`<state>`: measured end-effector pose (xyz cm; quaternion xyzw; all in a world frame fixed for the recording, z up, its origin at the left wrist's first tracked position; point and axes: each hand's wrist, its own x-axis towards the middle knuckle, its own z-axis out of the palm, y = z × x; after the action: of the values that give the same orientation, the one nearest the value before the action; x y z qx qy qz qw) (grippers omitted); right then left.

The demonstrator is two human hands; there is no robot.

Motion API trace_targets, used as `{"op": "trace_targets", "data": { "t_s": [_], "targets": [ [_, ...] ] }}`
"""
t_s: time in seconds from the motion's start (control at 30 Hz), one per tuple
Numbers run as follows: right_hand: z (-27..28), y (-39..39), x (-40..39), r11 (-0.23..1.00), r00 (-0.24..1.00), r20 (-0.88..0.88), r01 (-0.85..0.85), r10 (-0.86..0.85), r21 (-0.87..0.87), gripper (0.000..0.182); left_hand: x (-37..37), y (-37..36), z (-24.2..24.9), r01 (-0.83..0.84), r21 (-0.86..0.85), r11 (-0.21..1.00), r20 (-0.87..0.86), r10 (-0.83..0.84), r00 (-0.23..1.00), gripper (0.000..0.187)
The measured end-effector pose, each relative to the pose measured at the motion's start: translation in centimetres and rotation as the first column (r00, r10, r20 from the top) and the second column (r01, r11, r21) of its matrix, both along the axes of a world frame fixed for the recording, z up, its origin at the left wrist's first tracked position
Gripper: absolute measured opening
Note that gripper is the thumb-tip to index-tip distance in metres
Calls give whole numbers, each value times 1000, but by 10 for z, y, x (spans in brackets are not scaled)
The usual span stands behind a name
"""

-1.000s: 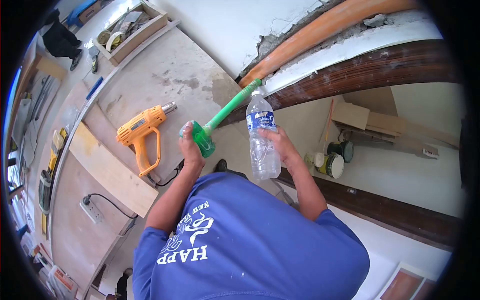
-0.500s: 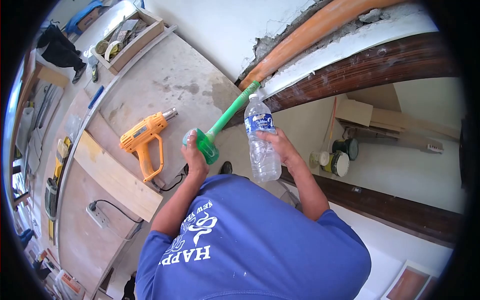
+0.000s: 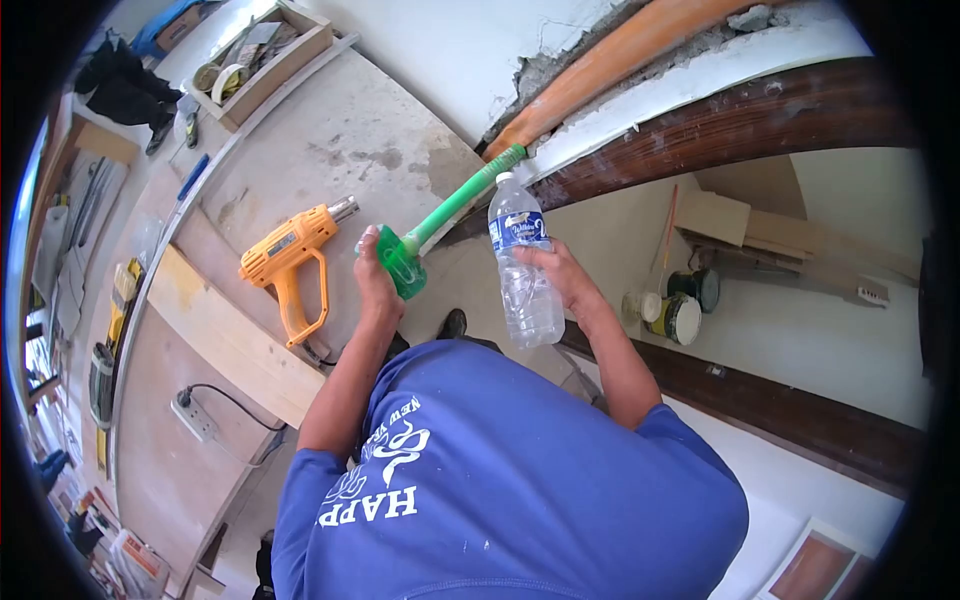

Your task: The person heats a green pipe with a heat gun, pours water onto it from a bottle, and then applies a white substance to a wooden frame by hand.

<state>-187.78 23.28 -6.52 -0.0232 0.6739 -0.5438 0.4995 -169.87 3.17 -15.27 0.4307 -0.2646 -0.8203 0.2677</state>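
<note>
My left hand (image 3: 377, 280) is closed on the cup-like end of a green tool (image 3: 455, 205) with a long tube, whose far tip lies near the orange pipe (image 3: 575, 85) in the broken wall. In my right hand (image 3: 560, 270) is a clear plastic bottle (image 3: 530, 305) with a blue label and white cap, held upright-looking beside the green tube. An orange heat gun (image 3: 288, 262) lies on the work surface left of my left hand.
A wooden box of tools (image 3: 275, 85) is at the upper left. A plank (image 3: 225, 335) and a power strip (image 3: 194, 417) lie at the left. Dark wooden frame pieces (image 3: 720, 120) cross the right side; paint buckets (image 3: 682, 318) stand beyond. A person's dark-clothed legs (image 3: 125, 95) show far left.
My left hand has moved up and slightly left with the green tool, now tilted differently. The bottle and my right hand have shifted slightly upward.
</note>
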Motion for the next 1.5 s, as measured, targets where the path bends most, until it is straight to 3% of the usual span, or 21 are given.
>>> {"op": "trace_targets", "data": {
  "t_s": [0.17,0.27,0.37,0.67,0.83,1.03,1.07,1.13,1.33,1.43,1.5],
  "targets": [
    [-6,3,6,1000,1000,-6,0,0,-13,28,6,9,-17,-5,57,998,-43,8,999,45],
    [-5,3,7,1000,1000,-8,15,-15,-6,28,-2,21,-27,-31,-70,997,21,32,999,51],
    [-8,4,2,1000,1000,-11,13,-13,6,27,-3,30,-34,-55,-74,996,38,58,998,50],
    [-7,12,-12,1000,999,-43,-17,17,6,26,-8,47,-23,-98,15,995,42,97,994,48],
    [-9,6,-8,1000,999,-11,-31,31,-6,30,-7,49,-42,-127,-72,989,46,131,990,48],
    [-19,13,10,996,989,-124,-83,77,-45,32,-9,32,-3,-138,-100,985,-32,135,990,44],
    [-25,18,15,994,970,-226,-102,91,-38,34,-10,34,-1,-145,-126,981,-37,141,989,42],
    [-30,29,24,992,897,-427,-128,111,-11,37,-13,39,0,-135,-116,984,-24,133,991,42],
    [-38,71,42,994,816,-576,-95,48,-52,56,-8,33,-25,-107,-120,987,-16,106,994,47],
    [-25,89,46,977,650,-730,-156,213,146,67,-8,36,-20,-96,-107,990,-12,95,995,50],
    [-23,101,49,983,657,-732,-125,183,133,72,-5,38,-20,-78,-116,990,27,82,996,50]
  ]
}}
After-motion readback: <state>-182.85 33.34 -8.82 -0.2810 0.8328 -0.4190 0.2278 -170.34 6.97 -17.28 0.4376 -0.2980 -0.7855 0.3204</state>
